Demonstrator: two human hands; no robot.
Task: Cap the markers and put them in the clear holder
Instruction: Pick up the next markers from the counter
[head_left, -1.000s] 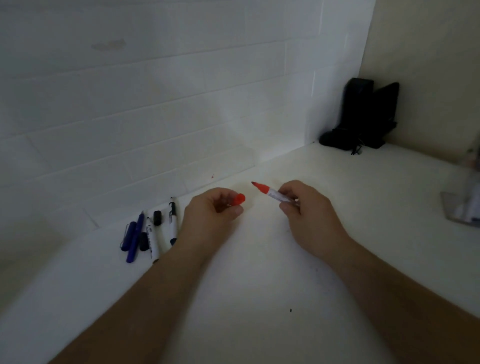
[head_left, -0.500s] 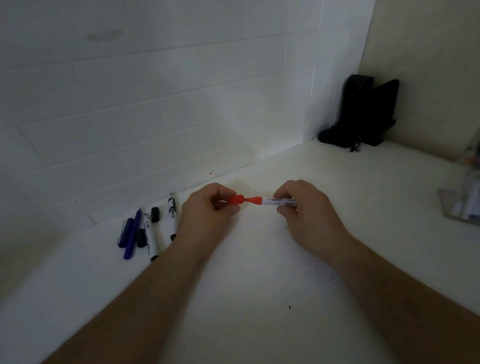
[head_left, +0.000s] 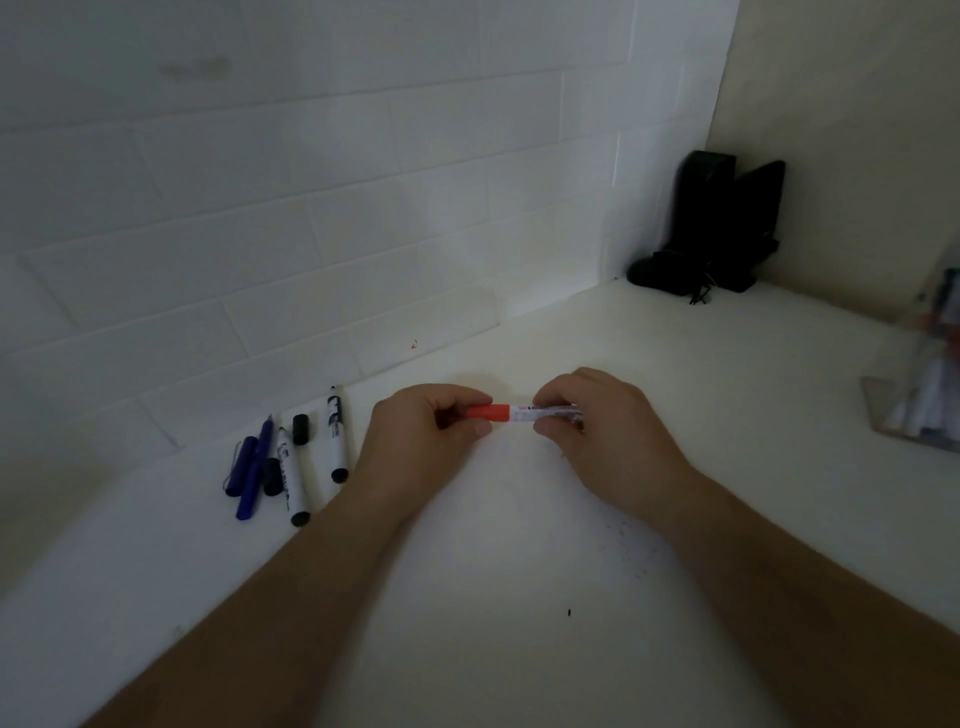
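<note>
left hand (head_left: 415, 441) pinched on the smooth red cap (head_left: 487, 412); right hand (head_left: 597, 431) closed around the slim white barrel of the red marker (head_left: 545, 413), cap seated on its tip, level above the matte white worktop (head_left: 493, 597); at left, blue and black markers (head_left: 291, 462) with loose caps near the tiled wall (head_left: 311, 234); far right, clear angular holder (head_left: 924, 410), contents blurred.

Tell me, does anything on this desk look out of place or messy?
Mostly the loose pens by the wall: two black caps lie off their markers, and a blue cap lies beside its pen. Small dark specks dot the white table near the right arm.
</note>
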